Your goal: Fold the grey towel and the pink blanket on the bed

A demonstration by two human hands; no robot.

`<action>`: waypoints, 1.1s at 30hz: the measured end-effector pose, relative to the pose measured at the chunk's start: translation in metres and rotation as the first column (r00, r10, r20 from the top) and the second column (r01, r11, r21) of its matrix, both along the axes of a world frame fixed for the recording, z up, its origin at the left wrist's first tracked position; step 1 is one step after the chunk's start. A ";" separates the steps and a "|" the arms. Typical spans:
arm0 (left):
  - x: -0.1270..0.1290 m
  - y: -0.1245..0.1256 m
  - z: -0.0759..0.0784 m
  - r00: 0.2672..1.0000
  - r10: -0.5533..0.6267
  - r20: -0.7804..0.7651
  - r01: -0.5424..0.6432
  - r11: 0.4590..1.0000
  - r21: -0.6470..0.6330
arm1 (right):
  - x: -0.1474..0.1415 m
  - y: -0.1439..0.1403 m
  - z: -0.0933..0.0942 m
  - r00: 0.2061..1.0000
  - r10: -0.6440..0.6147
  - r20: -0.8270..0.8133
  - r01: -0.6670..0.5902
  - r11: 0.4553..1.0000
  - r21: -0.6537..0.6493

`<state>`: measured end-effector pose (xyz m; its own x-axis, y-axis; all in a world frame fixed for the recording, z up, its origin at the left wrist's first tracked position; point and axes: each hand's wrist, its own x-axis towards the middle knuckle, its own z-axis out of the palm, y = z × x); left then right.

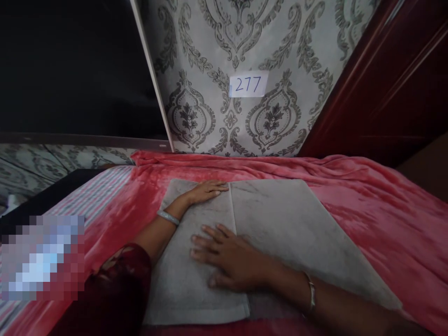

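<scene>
A grey cloth (pixel 287 224) is spread across the centre and lower middle of the frame, on top of a red blanket (pixel 371 200). The left part of the cloth forms a layer whose straight edge runs from the upper middle down to the lower middle, with the wider part reaching to the right. The left hand (pixel 209 191) rests flat on the upper part of that layer, its fingers stretched out and close together, the tips at the edge. The right hand (pixel 233 261), slightly blurred, is lower down and palm down across the same edge, its fingers spread wide and pointing left; whether it presses on the cloth I cannot tell. Neither hand grips anything. Each wrist wears a bracelet, and a dark red sleeve (pixel 129 275) covers the left arm at lower left. Striped fabric (pixel 101 191) shows at the left beside the blanket. A dark screen (pixel 77 70) fills the upper left, a paper marked 277 (pixel 248 84) is on the patterned wall (pixel 196 56) at upper centre, and a dark red panel (pixel 381 79) slants across the upper right.
</scene>
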<state>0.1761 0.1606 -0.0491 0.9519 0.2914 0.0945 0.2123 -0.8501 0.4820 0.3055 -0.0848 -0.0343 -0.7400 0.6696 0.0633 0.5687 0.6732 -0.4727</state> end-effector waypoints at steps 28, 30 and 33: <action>-0.053 -0.011 0.001 0.961 0.249 -0.120 -0.220 0.952 0.213 | -0.040 0.007 0.000 0.997 0.079 0.007 -0.079 0.995 0.063; -0.053 -0.008 0.002 0.958 0.258 -0.122 -0.231 0.952 0.201 | -0.041 -0.016 0.002 0.988 0.145 -0.049 -0.144 0.989 0.010; -0.054 -0.007 0.005 0.960 0.258 -0.110 -0.234 0.952 0.197 | -0.045 -0.049 0.008 0.980 0.161 -0.120 -0.172 0.981 -0.086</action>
